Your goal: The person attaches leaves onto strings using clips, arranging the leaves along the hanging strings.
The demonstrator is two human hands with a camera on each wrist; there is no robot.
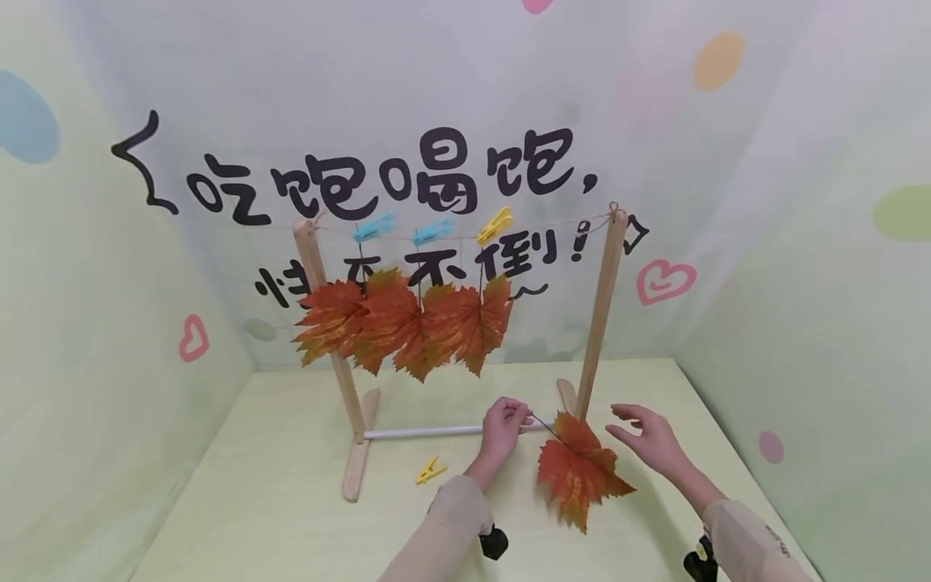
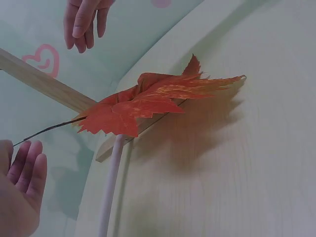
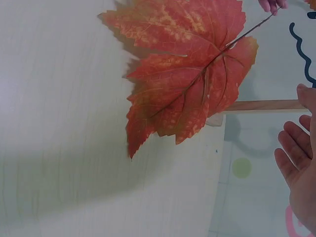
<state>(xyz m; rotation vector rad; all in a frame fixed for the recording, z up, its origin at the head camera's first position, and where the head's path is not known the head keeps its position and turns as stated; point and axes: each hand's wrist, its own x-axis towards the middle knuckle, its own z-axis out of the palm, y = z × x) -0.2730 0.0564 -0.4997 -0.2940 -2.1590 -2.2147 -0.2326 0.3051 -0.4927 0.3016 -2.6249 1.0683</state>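
our left grip (image 1: 503, 425) pinches the stem (image 2: 49, 129), right grip (image 1: 651, 439) apart; we judge the leaf (image 1: 579, 470) light, flimsy, best stem-held.

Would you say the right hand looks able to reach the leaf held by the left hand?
Probably yes: the right hand is empty beside the leaf, with nothing visible between them.

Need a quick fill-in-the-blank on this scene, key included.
1. The left hand pinches a red-orange leaf by its ____.
2. The right hand holds ____.
3. Above the hanging leaves, one clothespin is yellow, the other two ____.
4. The loose clothespin on the table is coloured ____.

Missing words: stem; nothing; blue; yellow.
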